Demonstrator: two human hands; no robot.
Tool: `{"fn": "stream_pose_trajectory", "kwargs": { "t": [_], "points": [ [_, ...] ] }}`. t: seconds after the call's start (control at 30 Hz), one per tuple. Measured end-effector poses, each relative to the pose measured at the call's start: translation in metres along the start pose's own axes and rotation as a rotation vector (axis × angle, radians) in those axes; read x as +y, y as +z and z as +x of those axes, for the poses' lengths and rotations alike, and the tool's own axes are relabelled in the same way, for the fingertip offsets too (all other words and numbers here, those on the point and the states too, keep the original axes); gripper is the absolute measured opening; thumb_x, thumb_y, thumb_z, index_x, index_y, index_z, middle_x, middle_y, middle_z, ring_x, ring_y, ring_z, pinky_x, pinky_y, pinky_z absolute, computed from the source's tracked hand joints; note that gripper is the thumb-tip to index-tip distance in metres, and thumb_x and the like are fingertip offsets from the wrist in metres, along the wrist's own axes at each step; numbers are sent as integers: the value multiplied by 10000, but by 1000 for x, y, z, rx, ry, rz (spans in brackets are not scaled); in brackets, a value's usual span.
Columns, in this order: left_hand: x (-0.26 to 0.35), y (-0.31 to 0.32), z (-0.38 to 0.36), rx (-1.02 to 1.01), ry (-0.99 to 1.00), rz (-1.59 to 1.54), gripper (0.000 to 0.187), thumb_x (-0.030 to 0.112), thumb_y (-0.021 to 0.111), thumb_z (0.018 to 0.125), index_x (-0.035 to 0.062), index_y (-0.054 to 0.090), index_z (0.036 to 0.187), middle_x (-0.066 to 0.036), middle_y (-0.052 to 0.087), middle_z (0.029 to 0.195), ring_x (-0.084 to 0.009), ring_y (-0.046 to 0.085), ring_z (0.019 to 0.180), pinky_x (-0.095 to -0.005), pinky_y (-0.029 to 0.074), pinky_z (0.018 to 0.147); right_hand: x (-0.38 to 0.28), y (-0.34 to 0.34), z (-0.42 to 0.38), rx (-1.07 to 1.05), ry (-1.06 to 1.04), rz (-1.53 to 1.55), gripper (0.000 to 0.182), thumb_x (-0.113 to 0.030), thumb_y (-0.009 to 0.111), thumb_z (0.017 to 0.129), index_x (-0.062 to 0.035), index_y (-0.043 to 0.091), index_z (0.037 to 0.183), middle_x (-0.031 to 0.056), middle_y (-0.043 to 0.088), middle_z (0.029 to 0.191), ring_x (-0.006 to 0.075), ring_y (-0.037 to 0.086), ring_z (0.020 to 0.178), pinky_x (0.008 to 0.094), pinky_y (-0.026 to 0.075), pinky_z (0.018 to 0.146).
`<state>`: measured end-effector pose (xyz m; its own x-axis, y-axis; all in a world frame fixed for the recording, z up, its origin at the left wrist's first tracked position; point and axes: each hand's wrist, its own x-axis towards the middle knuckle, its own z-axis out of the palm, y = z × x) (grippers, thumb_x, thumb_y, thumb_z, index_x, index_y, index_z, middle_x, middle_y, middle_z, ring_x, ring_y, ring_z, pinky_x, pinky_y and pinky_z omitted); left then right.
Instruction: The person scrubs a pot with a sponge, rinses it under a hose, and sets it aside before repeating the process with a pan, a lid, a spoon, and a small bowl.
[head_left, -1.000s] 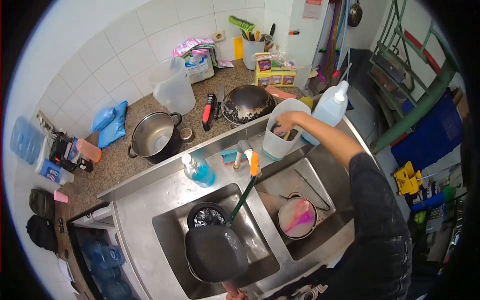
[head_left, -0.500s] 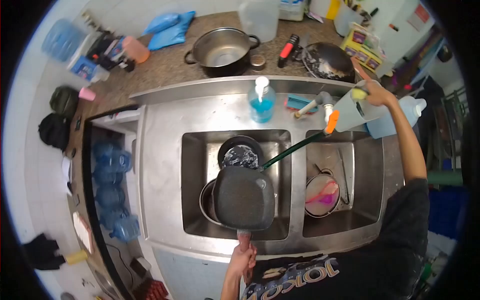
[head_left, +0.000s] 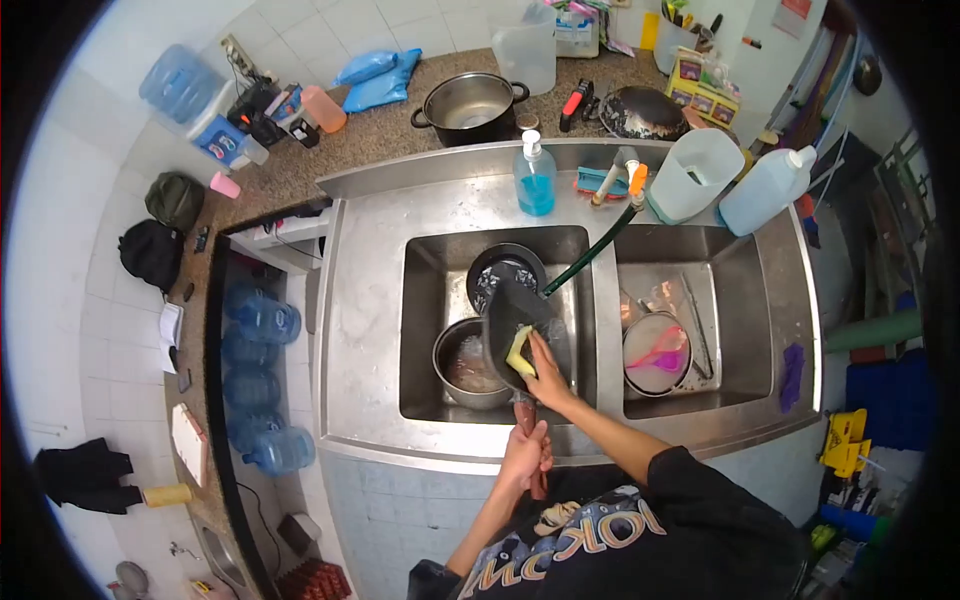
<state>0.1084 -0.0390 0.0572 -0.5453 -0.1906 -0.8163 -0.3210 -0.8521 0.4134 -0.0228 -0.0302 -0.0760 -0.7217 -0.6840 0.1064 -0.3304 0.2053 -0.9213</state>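
My left hand (head_left: 524,458) is wrapped round the reddish-brown handle of a dark square frying pan (head_left: 512,308), tilted above the left sink basin. My right hand (head_left: 546,376) presses a yellow sponge (head_left: 519,352) against the inside of the pan, its fingers stretched along it. Behind the pan, a round black pan (head_left: 482,268) with suds sits in the left basin. A metal pot (head_left: 446,362) with cloudy liquid stands beside it, partly covered by the frying pan. The green hose (head_left: 590,255) runs from the tap into this basin.
In the right basin, a pot (head_left: 630,350) of cloudy water holds a pink ladle-like utensil (head_left: 664,352). Behind the sink stand a blue soap bottle (head_left: 535,185), a translucent container (head_left: 695,170) and a big jug (head_left: 768,192). A two-handled pot (head_left: 468,105) is on the counter.
My right hand has come from the translucent container down to the frying pan, bringing the yellow sponge. The pan has tilted, uncovering more of the pot. The camera view has shifted.
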Motion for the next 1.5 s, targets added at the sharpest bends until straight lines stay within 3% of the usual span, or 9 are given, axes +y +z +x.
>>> {"fn": "stream_pose_trajectory", "kwargs": {
  "t": [0.07,0.13,0.27,0.37,0.6,0.73,1.03,1.3,1.5],
  "points": [
    [-6,-2,-1,135,178,285,139,133,470,990,79,368,914,-23,426,619,-109,382,386,-272,330,321,-13,-6,-8,-309,376,325,657,-70,462,886,-37,210,1492,230,329,1475,316,264,1409,361,230,1142],
    [-20,-16,-2,180,230,435,111,98,446,975,51,346,992,-50,442,632,-130,394,354,-296,337,300,48,14,-3,-612,581,283,412,-200,411,950,9,525,1285,214,580,1240,265,526,1199,397,401,994],
    [-7,-12,-1,128,234,561,163,53,440,931,64,336,1056,-68,453,634,-145,414,349,-294,349,293,37,38,28,-171,793,845,343,-236,490,960,0,580,1191,164,628,1165,195,566,1010,376,454,903],
    [28,-9,-11,109,232,363,203,16,436,907,119,308,1026,-37,428,628,-116,382,371,-270,327,282,13,56,-4,-190,113,554,397,-15,416,913,-7,516,1298,145,555,1298,242,471,1248,363,329,1079],
    [64,-10,-24,-119,14,54,131,17,443,902,116,408,980,-2,361,623,-52,286,378,-190,253,269,-18,13,95,229,-61,8,713,105,466,783,11,263,1460,232,216,1529,426,154,1426,438,159,1179],
    [63,-31,-15,-132,-86,-213,168,10,451,914,100,452,1055,-5,357,655,-45,271,375,-186,239,266,-47,-25,80,-246,-426,-51,787,71,596,741,-53,311,1463,149,246,1546,343,200,1438,420,229,1165],
    [40,-46,-18,-329,-342,-467,146,18,450,925,99,395,1033,-4,346,658,-37,272,371,-180,247,240,-56,1,102,-62,-167,-61,296,-239,677,819,-40,524,976,161,636,642,393,650,608,489,490,577],
    [33,-36,-16,-228,-271,-265,137,13,470,915,92,437,1021,1,350,660,-37,274,378,-178,236,259,-28,-6,84,334,-77,-166,235,-68,625,786,-11,569,1006,184,568,1032,367,546,973,479,429,912],
    [32,-46,-17,-170,-178,-286,143,8,477,910,94,445,1020,-4,361,662,-41,277,384,-184,242,266,6,-27,37,-370,-364,97,365,41,537,792,-89,644,1116,116,519,1377,336,395,1349,494,292,1134]
  ]
}}
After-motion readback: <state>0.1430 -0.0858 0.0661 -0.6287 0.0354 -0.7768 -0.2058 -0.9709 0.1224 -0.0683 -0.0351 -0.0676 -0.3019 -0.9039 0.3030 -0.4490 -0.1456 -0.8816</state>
